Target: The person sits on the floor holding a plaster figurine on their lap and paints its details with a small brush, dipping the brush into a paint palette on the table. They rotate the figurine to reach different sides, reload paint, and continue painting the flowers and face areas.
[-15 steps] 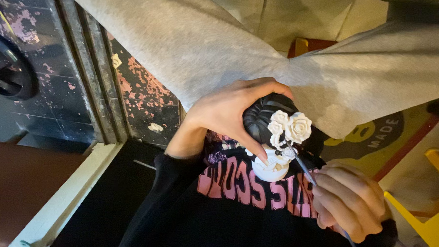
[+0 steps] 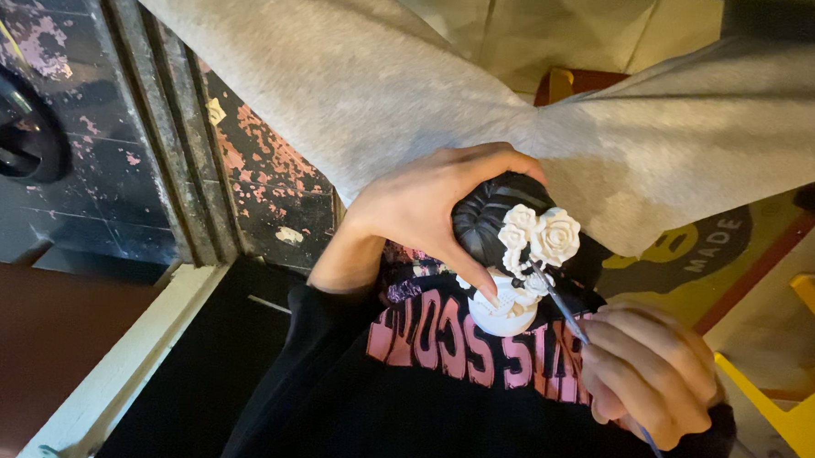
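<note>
Looking down from the head camera, I see my left hand (image 2: 427,207) wrapped over the top of a small figurine (image 2: 507,252), fingers curled closed around its dark painted hair, thumb pressed near the white base. The figurine sits between both hands, just above my black sweatshirt (image 2: 437,395) with pink lettering, its long axis running from the dark head down to the pale round base nearest my chest. Two white roses (image 2: 545,235) stand out on its side. My right hand (image 2: 653,373), lower and to the right, is pinched shut on a thin paintbrush (image 2: 564,309), whose tip points up and left, touching the figurine just below the roses. Grey trouser legs (image 2: 359,80) fill the background above.
</note>
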